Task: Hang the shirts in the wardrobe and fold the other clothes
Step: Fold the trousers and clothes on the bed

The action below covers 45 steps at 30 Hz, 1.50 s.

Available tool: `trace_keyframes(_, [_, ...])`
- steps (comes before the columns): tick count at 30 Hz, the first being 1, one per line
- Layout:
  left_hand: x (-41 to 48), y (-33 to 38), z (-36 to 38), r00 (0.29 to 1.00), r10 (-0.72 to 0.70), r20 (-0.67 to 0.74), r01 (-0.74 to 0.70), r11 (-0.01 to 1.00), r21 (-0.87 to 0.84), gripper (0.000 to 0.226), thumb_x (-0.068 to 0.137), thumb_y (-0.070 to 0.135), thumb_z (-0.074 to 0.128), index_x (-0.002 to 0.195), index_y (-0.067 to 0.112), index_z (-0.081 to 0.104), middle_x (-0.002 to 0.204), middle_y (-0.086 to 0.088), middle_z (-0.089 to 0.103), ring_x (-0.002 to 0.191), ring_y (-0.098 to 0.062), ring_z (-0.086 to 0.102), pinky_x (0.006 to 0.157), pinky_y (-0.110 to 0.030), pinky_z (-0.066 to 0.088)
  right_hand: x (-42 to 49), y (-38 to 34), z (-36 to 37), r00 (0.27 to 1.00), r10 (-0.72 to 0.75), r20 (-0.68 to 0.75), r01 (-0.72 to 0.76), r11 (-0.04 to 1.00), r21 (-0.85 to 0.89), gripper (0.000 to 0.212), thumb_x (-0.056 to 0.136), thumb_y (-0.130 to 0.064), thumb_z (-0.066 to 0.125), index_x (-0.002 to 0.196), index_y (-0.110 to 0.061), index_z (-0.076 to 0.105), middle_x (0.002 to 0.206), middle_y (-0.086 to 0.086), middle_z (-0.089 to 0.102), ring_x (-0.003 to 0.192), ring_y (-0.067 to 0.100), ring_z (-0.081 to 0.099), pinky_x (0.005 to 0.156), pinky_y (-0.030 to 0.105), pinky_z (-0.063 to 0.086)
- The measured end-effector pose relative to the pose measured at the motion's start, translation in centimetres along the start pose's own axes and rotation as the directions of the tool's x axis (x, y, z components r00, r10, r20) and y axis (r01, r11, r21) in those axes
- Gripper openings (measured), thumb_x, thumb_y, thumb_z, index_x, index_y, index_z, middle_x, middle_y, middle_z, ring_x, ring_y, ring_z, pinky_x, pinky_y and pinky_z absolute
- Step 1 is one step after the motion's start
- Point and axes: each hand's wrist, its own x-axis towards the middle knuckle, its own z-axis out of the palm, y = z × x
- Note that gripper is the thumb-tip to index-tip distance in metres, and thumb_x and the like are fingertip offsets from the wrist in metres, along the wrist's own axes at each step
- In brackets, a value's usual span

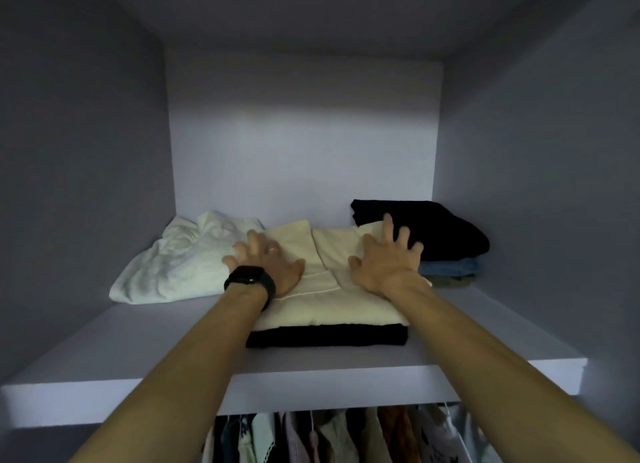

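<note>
A folded cream garment (322, 299) lies on top of a folded black garment (325, 336) on the upper wardrobe shelf (138, 358). Both hands rest on the cream piece with fingers spread. My left hand (268, 263), with a black watch on its wrist, presses the left part. My right hand (388, 258) presses the right part, its fingertips reaching toward a black folded stack. Neither hand grips any cloth.
A crumpled white garment (173, 261) lies at the left of the shelf. At the right stands a stack with a black garment (443, 227) over a blue one (450, 266). Several shirts (332, 435) hang below the shelf. Wardrobe walls close in on both sides.
</note>
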Motion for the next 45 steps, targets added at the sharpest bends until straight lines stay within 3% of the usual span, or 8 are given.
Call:
trace_keyframes(2, [0.0, 0.9, -0.2, 0.982, 0.157, -0.109, -0.15, 0.986, 0.071, 0.078, 0.09, 0.076, 0.021, 0.157, 0.037, 0.011, 0.165, -0.002, -0.017, 0.151, -0.031, -0.016, 0.115, -0.064, -0.009, 0.5, -0.7, -0.4, 0.99, -0.099, -0.1, 0.099, 0.995, -0.009, 0.064, 0.098, -0.063, 0.027, 0.157, -0.042, 0.015, 0.167, 0.001, -0.018, 0.152, 0.034, -0.012, 0.117, 0.061, 0.004])
trace_keyframes(5, [0.0, 1.3, 1.6, 0.979, 0.204, 0.01, -0.204, 0.979, 0.023, 0.072, 0.088, 0.082, 0.01, 0.153, 0.054, -0.004, 0.164, 0.01, -0.02, 0.15, -0.03, -0.024, 0.115, -0.063, -0.017, 0.9, -2.0, 1.6, 0.979, -0.169, 0.116, 0.151, 0.977, 0.154, 0.068, 0.094, -0.074, 0.014, 0.155, -0.051, -0.004, 0.164, -0.008, -0.027, 0.149, 0.028, -0.031, 0.117, 0.06, -0.018])
trace_keyframes(19, [2.5, 0.4, 2.3, 0.965, 0.174, 0.198, -0.141, 0.975, -0.17, 0.069, 0.086, 0.084, 0.021, 0.15, 0.061, 0.007, 0.165, 0.018, -0.011, 0.152, -0.033, -0.014, 0.119, -0.06, -0.004, 2.2, -2.6, 3.2, 0.958, -0.111, 0.264, 0.043, 0.967, 0.252, 0.067, 0.093, -0.077, 0.02, 0.155, -0.054, 0.008, 0.167, -0.013, -0.013, 0.152, 0.024, -0.021, 0.118, 0.062, -0.01])
trace_keyframes(24, [-0.9, -0.3, -0.5, 0.956, 0.285, 0.074, -0.281, 0.958, -0.054, 0.06, 0.098, 0.068, 0.018, 0.153, 0.046, 0.027, 0.167, 0.006, 0.01, 0.153, -0.024, 0.005, 0.119, -0.059, 0.007, -0.4, -1.6, -0.3, 0.964, 0.021, -0.265, 0.129, 0.835, 0.535, 0.035, 0.098, -0.045, 0.047, 0.114, -0.028, 0.072, 0.127, 0.004, 0.066, 0.12, 0.029, 0.057, 0.096, 0.036, 0.043])
trace_keyframes(29, [-10.8, -3.9, -1.4, 0.925, 0.267, -0.271, -0.317, 0.934, -0.162, 0.054, 0.099, 0.06, 0.032, 0.149, 0.041, 0.038, 0.156, 0.004, 0.036, 0.144, -0.022, 0.031, 0.117, -0.047, 0.027, -9.5, -0.8, -2.6, 0.841, 0.033, -0.54, 0.437, 0.547, 0.714, 0.023, 0.097, -0.033, 0.059, 0.112, -0.026, 0.074, 0.121, -0.008, 0.068, 0.119, 0.016, 0.053, 0.096, 0.011, 0.029])
trace_keyframes(32, [-20.6, -7.7, 1.4, 0.934, 0.092, -0.344, -0.162, 0.97, -0.18, 0.055, 0.092, 0.054, 0.039, 0.144, 0.038, 0.046, 0.145, 0.004, 0.047, 0.132, -0.025, 0.044, 0.107, -0.044, 0.04, -16.7, -2.3, 0.4, 0.798, -0.073, -0.598, 0.56, 0.456, 0.692, 0.028, 0.095, -0.036, 0.057, 0.114, -0.024, 0.074, 0.123, -0.008, 0.067, 0.119, 0.018, 0.054, 0.1, 0.006, 0.026])
trace_keyframes(39, [-42.7, -15.7, 6.9, 0.934, -0.326, -0.146, 0.316, 0.945, -0.089, 0.05, 0.095, 0.045, 0.051, 0.144, 0.039, 0.042, 0.141, 0.004, 0.05, 0.127, -0.027, 0.048, 0.102, -0.043, 0.038, -33.5, -8.4, 8.5, 0.669, -0.383, -0.637, 0.739, 0.244, 0.629, 0.025, 0.096, -0.029, 0.061, 0.113, -0.016, 0.075, 0.117, 0.001, 0.07, 0.112, 0.026, 0.061, 0.103, 0.035, 0.045])
trace_keyframes(45, [-63.9, -19.8, 8.8, 0.761, -0.642, -0.094, 0.647, 0.762, 0.029, 0.051, 0.092, 0.045, 0.049, 0.143, 0.037, 0.047, 0.139, 0.008, 0.054, 0.123, -0.022, 0.054, 0.105, -0.04, 0.04, -51.8, -14.1, 13.3, 0.493, -0.729, -0.475, 0.675, -0.024, 0.738, 0.03, 0.095, -0.036, 0.058, 0.114, -0.022, 0.075, 0.119, -0.005, 0.068, 0.11, 0.022, 0.06, 0.093, 0.039, 0.051])
